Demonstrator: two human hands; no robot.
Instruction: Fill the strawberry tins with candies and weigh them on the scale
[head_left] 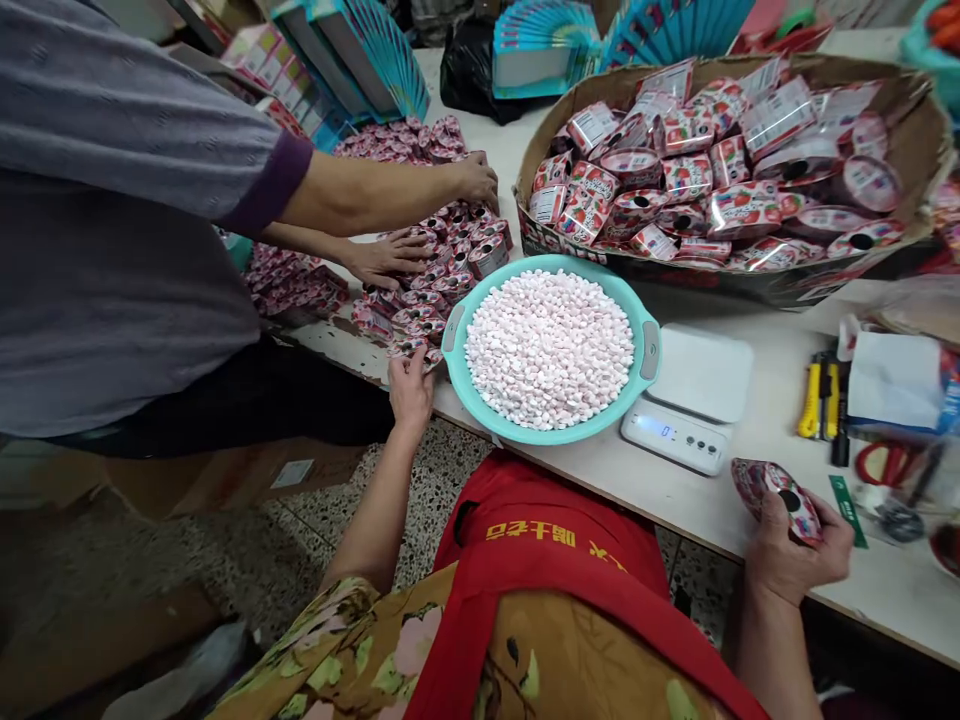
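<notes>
My left hand point(411, 392) is at the table's front edge, fingers closed on a small pink-and-red packet point(409, 348) at the near end of a packed group of the same packets point(442, 285). Over to the right, my right hand point(799, 550) grips another printed packet point(780, 492) with a dark round hole in its face. Between my hands stands a turquoise basin point(551, 436) heaped with white and pale pink tablet candies point(551, 345). A white digital scale point(679, 435) beside it reads 0, with its pan bare.
A co-worker's two hands point(390, 258) rest on the packets at left. Behind the basin, a cardboard box point(600, 250) is full of strawberry-printed packets. Yellow cutters point(810, 400), a black marker point(841, 420) and red-handled scissors point(885, 463) lie at right. Blue display boxes point(544, 45) stand behind.
</notes>
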